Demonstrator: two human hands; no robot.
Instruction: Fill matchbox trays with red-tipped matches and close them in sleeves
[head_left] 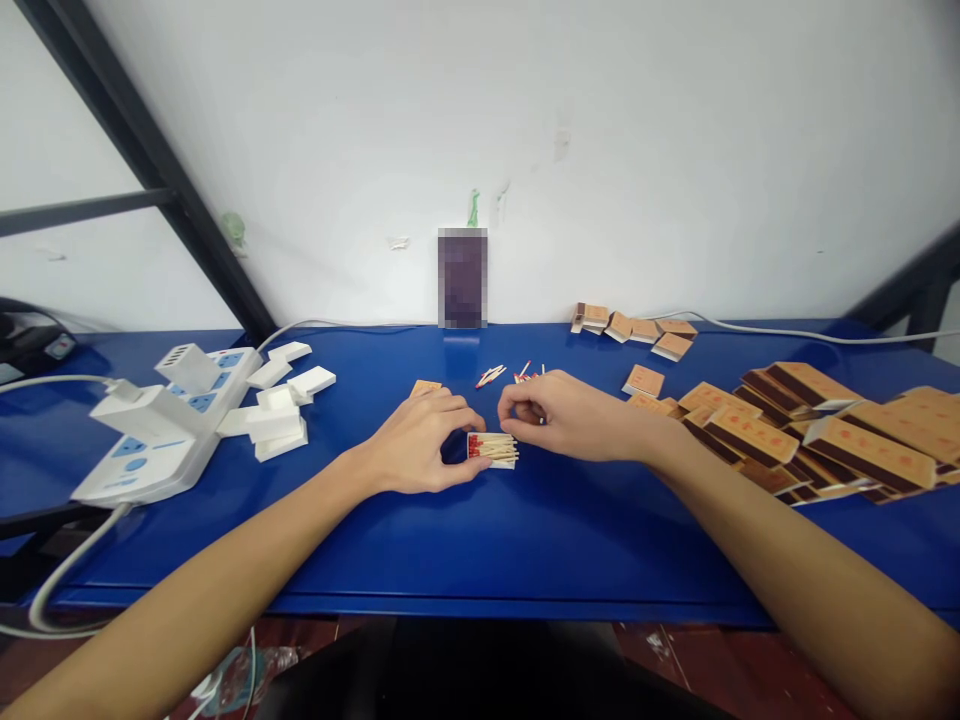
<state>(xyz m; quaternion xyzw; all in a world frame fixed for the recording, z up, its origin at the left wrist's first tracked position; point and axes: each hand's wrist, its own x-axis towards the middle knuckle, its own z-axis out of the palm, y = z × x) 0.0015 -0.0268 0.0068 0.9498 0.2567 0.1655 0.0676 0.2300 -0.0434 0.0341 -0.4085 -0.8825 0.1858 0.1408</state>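
On the blue table, a small white matchbox tray [504, 463] lies full of red-tipped matches [495, 447]. My left hand [424, 440] curves around its left end, thumb at the near side and fingers at the far side. Just to the right, my right hand [559, 412] has its fingertips pinched together close to the match ends; what they hold is mostly hidden. Loose matches [491, 376] lie behind the tray, and more are partly covered by my right hand. An orange matchbox sleeve [426, 387] shows behind my left hand.
White empty-looking trays [289, 400] are heaped on the left beside a power strip [172, 440] with plugs and cables. Orange matchbox sleeves [757, 430] pile up on the right, with several smaller boxes [630, 328] at the back. A pixelated dark panel [463, 280] stands against the wall.
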